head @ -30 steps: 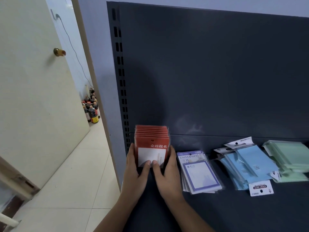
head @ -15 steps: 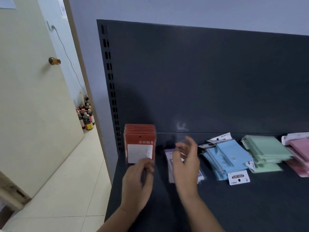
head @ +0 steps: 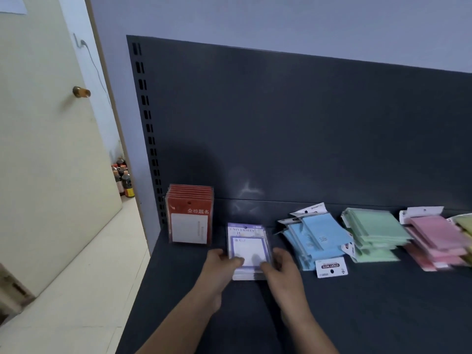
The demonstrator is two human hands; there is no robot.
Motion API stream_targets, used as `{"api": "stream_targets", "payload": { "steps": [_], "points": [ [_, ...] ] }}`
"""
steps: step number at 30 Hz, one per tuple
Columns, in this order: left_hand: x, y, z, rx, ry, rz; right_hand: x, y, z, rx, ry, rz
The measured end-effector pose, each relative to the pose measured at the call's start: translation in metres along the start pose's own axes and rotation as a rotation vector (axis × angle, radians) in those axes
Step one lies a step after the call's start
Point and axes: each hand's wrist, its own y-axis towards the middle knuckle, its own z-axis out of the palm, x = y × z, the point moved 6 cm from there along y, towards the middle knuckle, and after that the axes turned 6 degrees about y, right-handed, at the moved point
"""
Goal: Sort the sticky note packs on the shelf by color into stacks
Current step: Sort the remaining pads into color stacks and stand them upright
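Both hands have left the red packs [head: 190,215] and now clasp the purple packs [head: 246,247] just right of them on the shelf [head: 357,315], left hand [head: 219,264] and right hand [head: 281,267] gripping opposite sides; squeeze evenly to square the edges

Cream door [head: 46,149] at left, standing open, brass knob [head: 81,92] on its face. Thin cable [head: 94,65] running down pale wall [head: 281,21] behind door. Cluster of dark bottles [head: 124,178] on light tiled floor [head: 76,290], beyond door edge.
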Motion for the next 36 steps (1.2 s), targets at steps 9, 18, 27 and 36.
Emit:
{"api": "stream_targets", "payload": {
  "steps": [9,18,27,36],
  "points": [
    [0.005,-0.026,0.002,0.028,0.155,0.126,-0.012,-0.006,-0.020,0.105,0.436,0.139],
    [-0.006,-0.048,0.007,-0.142,0.193,0.485,0.004,-0.009,-0.016,0.203,0.309,-0.166],
    [0.006,-0.039,-0.001,-0.115,0.340,0.603,-0.008,-0.010,-0.007,0.278,0.046,-0.275],
    [-0.012,-0.010,-0.002,-0.203,0.404,0.632,0.002,0.017,0.003,0.158,-0.039,-0.336]
  ]
}}
